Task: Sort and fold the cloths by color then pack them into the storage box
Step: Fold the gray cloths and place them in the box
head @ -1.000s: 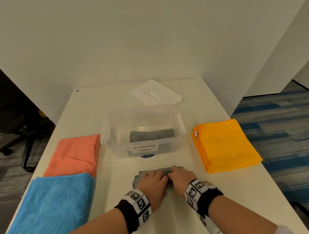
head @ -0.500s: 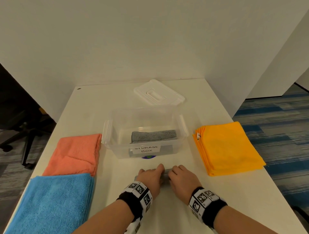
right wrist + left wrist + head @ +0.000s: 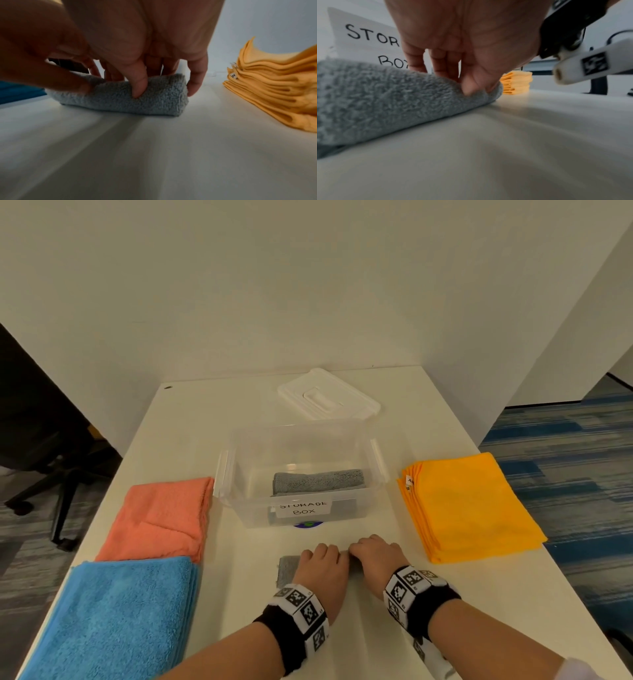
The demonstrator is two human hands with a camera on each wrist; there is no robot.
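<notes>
A grey cloth (image 3: 286, 568) lies folded into a thick narrow bundle on the white table (image 3: 239, 594), just in front of the clear storage box (image 3: 342, 508). My left hand (image 3: 320, 556) and right hand (image 3: 373, 549) sit side by side on it. In the left wrist view the left hand (image 3: 453, 78) has its thumb on the near side of the grey cloth (image 3: 385, 97) and its fingers over the top. In the right wrist view the right hand (image 3: 150, 81) grips the bundle's right end (image 3: 137, 100) the same way. Another folded grey cloth (image 3: 318, 482) lies inside the box.
A stack of orange cloths (image 3: 469, 505) lies right of the box. A salmon cloth (image 3: 164, 518) and a blue cloth pile (image 3: 116, 614) lie to the left. The white lid (image 3: 327, 398) rests behind the box. An office chair (image 3: 51, 440) stands off the table's left edge.
The grey cloth was a wider flat fold a second ago; it is now a narrow thick bundle. Both hands stayed on it and drew slightly toward me.
</notes>
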